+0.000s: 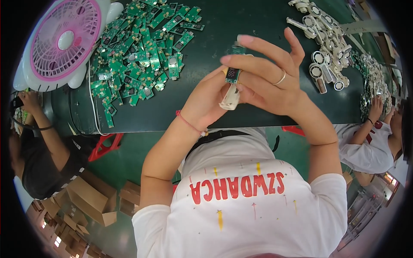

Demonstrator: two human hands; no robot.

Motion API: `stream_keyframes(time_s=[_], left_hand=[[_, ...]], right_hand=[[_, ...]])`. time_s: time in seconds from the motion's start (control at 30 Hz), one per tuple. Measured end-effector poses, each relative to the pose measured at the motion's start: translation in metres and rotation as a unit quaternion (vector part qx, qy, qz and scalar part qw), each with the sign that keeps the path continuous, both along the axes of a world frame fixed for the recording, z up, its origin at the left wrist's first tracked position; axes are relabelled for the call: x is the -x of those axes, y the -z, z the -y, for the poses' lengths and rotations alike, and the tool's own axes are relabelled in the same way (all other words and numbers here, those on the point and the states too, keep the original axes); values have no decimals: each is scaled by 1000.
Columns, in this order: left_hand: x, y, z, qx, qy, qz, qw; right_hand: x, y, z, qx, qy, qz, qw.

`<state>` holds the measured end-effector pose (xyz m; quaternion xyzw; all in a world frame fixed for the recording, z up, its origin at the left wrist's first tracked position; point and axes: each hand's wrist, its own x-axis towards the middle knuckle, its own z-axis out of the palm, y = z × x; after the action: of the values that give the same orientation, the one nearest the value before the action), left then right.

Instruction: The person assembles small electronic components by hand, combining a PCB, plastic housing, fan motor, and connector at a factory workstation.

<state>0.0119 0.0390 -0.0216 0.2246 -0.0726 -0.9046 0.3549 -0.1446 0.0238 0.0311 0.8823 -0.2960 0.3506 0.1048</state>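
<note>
Left hand and right hand both gripped white casing with dark-chipped circuit board, above table near front edge. Board looked liable to slip if grip loosened.

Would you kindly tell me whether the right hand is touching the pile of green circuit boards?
Apart: the head view shows dark tabletop between the right hand and the pile of green circuit boards.

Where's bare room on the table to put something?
At the far side, the dark green table is bare between the green circuit boards and white parts. Another patch lies between the boards and the left hand. Those two piles are crowded.
</note>
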Motion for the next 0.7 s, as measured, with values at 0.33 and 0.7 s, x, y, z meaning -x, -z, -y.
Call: stream_keyframes(time_s=[0.33,0.7], left_hand=[[-15,-13,17,296,-135,266,907],[-3,-13,13,377,-248,278,848]], right_hand=[[27,-2,14,-580,6,50,813],[-2,19,-5,-613,-16,400,681]])
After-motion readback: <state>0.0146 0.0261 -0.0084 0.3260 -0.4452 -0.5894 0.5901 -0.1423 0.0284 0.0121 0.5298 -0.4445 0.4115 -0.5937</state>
